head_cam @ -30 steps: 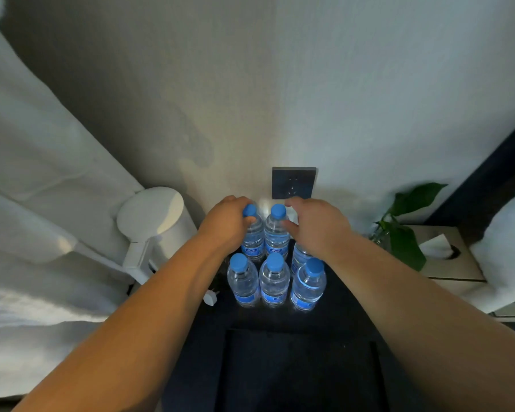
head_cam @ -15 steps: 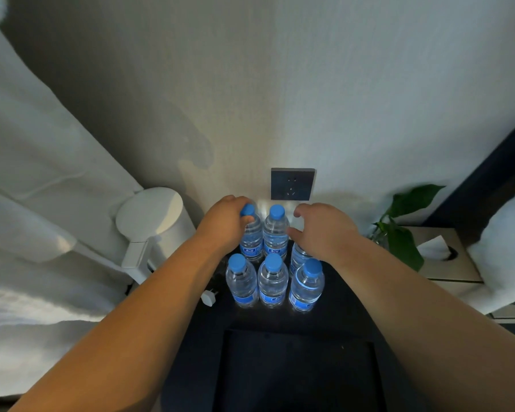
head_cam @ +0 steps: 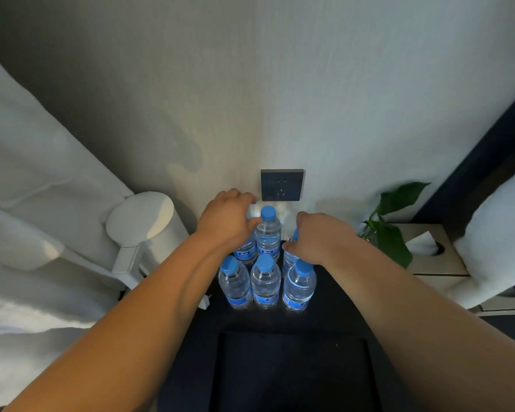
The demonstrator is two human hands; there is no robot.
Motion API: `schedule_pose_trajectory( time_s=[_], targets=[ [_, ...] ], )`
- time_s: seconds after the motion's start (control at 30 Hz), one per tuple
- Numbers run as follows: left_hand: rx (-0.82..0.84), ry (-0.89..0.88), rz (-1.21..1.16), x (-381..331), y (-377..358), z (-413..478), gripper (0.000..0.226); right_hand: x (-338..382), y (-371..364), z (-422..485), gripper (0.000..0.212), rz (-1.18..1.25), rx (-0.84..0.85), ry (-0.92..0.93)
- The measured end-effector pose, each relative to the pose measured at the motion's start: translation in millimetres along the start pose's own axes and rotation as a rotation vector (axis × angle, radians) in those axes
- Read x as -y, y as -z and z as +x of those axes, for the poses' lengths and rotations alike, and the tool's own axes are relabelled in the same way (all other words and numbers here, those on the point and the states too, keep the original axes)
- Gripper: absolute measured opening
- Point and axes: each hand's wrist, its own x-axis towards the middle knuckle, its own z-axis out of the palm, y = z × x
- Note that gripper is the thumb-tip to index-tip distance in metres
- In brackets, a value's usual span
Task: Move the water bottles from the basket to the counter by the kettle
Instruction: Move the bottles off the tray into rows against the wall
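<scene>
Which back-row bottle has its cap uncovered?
The middle back bottle, under the wall socket; the left hand sits over the back-left bottle, the right hand over the back-right bottle.

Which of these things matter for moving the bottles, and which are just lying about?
In the job: water bottles; left hand and right hand, each gripping a back one; kettle; counter.
Lying about: wall socket, plant, tissue box, plug.
</scene>
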Motion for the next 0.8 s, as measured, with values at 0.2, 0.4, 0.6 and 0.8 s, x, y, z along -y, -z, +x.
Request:
schedule_pose_trajectory(
  time_s=[0.2,0.4,0.6,0.8],
  targets=[
    [0.039,0.031,0.065,-21.2,2.3,5.3,0.043,-6.7,3.0,-4.4,0.027,0.073,-0.040,0.035],
    [0.174,0.272,0.143,-14.1,8.4,9.4,0.031,-9.6,-4.2,-7.6,0.025,0.099,-0.086,0.072],
    [0.157,0.221,0.127,-13.1,5.8,9.3,0.028,-9.2,-4.9,-3.3,0.022,0.100,-0.085,0.088],
    [0.137,0.202,0.117,-7.8,2.9,8.0,0.026,-8.4,-4.3,-1.6,0.023,0.095,-0.083,0.092]
  ],
)
